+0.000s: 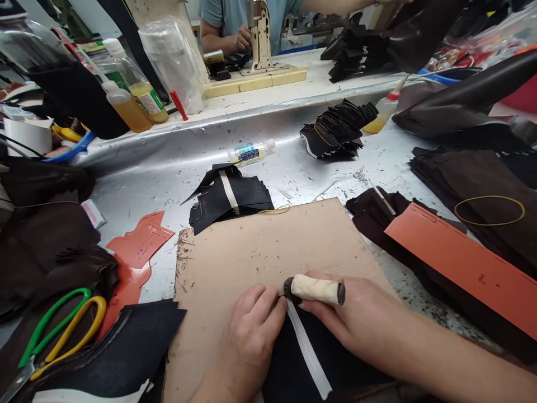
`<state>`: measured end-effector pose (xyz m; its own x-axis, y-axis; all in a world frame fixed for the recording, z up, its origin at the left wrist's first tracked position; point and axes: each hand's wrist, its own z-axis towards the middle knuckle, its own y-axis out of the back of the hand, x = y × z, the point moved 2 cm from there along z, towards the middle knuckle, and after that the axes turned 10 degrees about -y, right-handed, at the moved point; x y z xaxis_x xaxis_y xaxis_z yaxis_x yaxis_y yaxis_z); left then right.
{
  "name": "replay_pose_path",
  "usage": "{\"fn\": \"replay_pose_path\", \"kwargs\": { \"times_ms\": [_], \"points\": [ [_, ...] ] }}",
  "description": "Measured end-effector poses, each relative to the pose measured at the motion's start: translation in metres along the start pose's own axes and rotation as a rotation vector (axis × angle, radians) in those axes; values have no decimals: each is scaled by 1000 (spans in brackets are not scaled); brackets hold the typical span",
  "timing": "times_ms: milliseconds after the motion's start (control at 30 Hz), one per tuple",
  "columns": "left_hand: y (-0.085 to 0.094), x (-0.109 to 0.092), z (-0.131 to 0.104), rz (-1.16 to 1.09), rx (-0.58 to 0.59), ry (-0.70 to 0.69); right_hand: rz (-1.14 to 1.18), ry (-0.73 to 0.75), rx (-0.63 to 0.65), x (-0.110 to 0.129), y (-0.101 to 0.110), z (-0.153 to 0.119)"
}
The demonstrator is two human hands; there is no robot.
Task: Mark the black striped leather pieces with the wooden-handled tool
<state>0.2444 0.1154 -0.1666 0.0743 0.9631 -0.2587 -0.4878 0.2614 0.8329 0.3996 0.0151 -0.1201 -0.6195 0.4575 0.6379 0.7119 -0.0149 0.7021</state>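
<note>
My right hand [356, 313] is closed around what looks like a small hammer [316, 289], its head wrapped in cream tape with dark ends. The handle is hidden in the grip. Close beside the hammer's left end, my left hand [255, 330] pinches the top edge of a black fabric or leather piece [289, 375]. A white tape strip [308, 352] runs down that piece from near my fingertips. Under both hands lies a tan board [235, 263], and the black piece rests on its near part.
Green-and-yellow-handled scissors [62, 330] lie at left near orange templates [138, 246]. A black bundle [239, 193] sits behind the board. An orange strip template [465, 268] covers dark pieces at right. Across the bench, another person [235, 33] is beside a cream press [260, 39].
</note>
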Motion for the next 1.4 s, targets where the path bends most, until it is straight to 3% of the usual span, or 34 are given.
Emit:
{"fn": "replay_pose_path", "kwargs": {
  "times_ms": [67,233,433,633,833,1100,1267,1400],
  "points": [
    [0,-1,-1,-5,14,-14,-39,31,-6,2,7,0],
    [0,0,2,-84,1,32,41,129,-249,11,25,-9],
    [-6,11,8,-208,68,233,-1,-92,-2,-13,-4,-19],
    [-10,16,19,-221,183,223,29,-152,1,-19,-10,-22],
    [-6,10,10,-140,6,208,4,-172,3,-21,-13,-21],
    [0,0,-3,-105,-18,22,-22,-79,28,-12,-1,-18],
    [1,-3,-2,-63,11,-29,121,62,-171,3,5,-16],
    [1,-4,-4,-41,2,-28,58,7,-71,3,-5,-8]
  ]
}}
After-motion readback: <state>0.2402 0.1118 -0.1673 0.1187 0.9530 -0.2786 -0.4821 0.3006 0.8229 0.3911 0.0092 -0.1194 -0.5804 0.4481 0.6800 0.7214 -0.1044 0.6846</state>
